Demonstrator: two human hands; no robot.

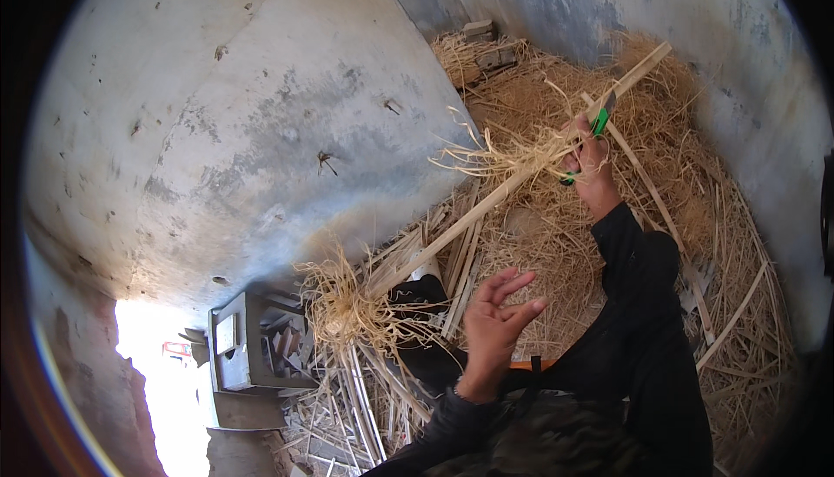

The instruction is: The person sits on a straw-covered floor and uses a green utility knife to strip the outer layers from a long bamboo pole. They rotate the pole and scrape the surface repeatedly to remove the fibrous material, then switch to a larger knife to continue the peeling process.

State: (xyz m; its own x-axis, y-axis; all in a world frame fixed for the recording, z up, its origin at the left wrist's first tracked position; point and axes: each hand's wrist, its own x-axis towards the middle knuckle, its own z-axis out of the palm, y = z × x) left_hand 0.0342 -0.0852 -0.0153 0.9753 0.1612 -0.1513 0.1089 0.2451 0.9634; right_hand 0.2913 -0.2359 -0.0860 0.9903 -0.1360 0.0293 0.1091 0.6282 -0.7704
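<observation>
The hands are well apart: the right hand [596, 178], near half past two from the centre of the view, is closed around a green-handled knife [600, 121] against a pale wooden strip [469, 219], while the left hand [493, 338], at five o'clock, is bare, its fingers loosely bent. The strip slants from eight toward two o'clock, thin curled shavings [532, 154] bunched beside the right hand. A second tuft of curls [347, 310] surrounds its lower end. Beyond, a heap of loose fibre [660, 151] lies at two o'clock; a grey cabinet [253, 379] stands at eight.
</observation>
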